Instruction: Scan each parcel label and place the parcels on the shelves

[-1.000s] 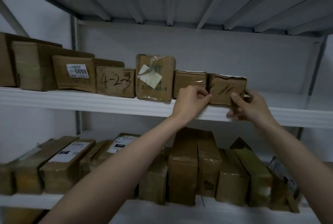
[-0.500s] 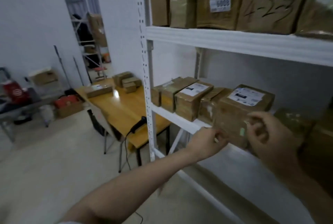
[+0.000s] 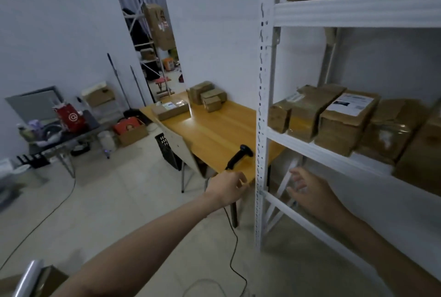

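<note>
Both hands are empty, fingers apart: left hand (image 3: 226, 188) nearing the scanner (image 3: 239, 156); grip its handle, then fetch a far parcel (image 3: 170, 110).

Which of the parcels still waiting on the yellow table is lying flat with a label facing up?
The long flat parcel nearest the table's left edge, lying apart from the others. It shows a pale label on top; the three stacked boxes behind it show plain brown cardboard.
</note>
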`<state>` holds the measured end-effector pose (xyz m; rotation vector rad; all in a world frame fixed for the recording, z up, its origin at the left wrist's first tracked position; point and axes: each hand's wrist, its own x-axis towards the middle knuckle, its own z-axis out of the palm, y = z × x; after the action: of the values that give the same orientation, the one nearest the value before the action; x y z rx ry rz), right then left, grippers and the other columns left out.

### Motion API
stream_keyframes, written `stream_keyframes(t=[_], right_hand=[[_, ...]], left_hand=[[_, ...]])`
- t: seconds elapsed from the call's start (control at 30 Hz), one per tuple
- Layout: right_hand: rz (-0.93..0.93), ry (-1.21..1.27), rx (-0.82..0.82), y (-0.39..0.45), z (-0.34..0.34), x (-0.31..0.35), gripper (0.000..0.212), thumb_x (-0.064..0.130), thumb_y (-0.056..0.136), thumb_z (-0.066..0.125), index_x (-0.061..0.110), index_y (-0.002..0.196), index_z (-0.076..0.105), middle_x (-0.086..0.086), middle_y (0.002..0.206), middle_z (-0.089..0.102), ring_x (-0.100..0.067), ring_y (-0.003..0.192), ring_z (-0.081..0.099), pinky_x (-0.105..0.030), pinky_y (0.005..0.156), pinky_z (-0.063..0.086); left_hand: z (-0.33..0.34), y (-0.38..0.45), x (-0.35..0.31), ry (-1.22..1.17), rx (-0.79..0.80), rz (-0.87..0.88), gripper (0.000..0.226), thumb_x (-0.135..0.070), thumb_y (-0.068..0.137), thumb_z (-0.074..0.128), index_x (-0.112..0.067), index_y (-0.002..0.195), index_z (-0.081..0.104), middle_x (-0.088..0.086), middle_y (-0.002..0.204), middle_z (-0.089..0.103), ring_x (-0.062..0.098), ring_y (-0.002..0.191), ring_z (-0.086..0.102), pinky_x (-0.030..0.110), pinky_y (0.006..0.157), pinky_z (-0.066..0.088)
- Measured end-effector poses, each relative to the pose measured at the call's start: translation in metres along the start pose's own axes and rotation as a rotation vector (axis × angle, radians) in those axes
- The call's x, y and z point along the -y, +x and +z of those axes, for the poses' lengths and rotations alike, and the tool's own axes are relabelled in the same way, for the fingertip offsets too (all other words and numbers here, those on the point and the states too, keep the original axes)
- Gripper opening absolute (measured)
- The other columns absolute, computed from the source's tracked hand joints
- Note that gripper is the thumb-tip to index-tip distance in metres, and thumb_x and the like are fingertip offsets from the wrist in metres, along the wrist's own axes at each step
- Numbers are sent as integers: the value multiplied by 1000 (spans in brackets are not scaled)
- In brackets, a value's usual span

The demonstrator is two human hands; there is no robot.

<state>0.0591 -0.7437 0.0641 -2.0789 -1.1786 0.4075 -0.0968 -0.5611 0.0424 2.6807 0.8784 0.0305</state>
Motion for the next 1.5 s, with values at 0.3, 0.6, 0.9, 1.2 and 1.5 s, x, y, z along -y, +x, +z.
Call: stream_keyframes(t=[0.3, 0.6, 0.9, 1.2, 1.5], right_hand=[[116, 20, 24, 84, 137, 90, 50, 23, 90, 64, 14, 135, 46, -7, 123, 53, -19, 103, 55, -34, 85, 50], [83, -60, 68, 150, 183, 144, 56, 28, 92, 62, 15, 141, 39, -5, 133, 49, -20, 114, 52, -23, 79, 39], [4, -124, 135, 258, 217, 166, 56, 29, 93, 58, 17, 143, 37, -4, 138, 44, -20, 121, 46, -32, 92, 46], [-89, -80, 135, 374, 217, 168, 55, 30, 91, 61, 17, 141, 40, -2, 137, 46, -19, 124, 45, -30, 97, 44], [-104, -71, 104, 451, 227, 172, 57, 28, 89, 63, 17, 140, 41, -5, 135, 48, -21, 125, 44, -32, 100, 42]], left_hand=[[-52, -3, 179, 23, -3, 2, 32, -43, 98, 46, -19, 111, 62, 2, 103, 69, 20, 90, 66, 41, 76, 57], [-93, 16, 284, 46, -89, -82, 37, -45, 98, 46, -21, 124, 57, -3, 112, 66, 15, 95, 65, 31, 75, 53], [-113, 92, 328, 37, -103, -146, 40, -50, 97, 46, -23, 125, 56, -5, 114, 66, 13, 95, 65, 26, 68, 49], [-140, 201, 327, 85, -133, -152, 40, -46, 98, 45, -22, 129, 55, -3, 116, 65, 15, 99, 64, 38, 81, 56], [-174, 276, 355, 127, -161, -197, 41, -48, 97, 48, -23, 129, 54, -3, 116, 65, 16, 102, 63, 37, 82, 56]])
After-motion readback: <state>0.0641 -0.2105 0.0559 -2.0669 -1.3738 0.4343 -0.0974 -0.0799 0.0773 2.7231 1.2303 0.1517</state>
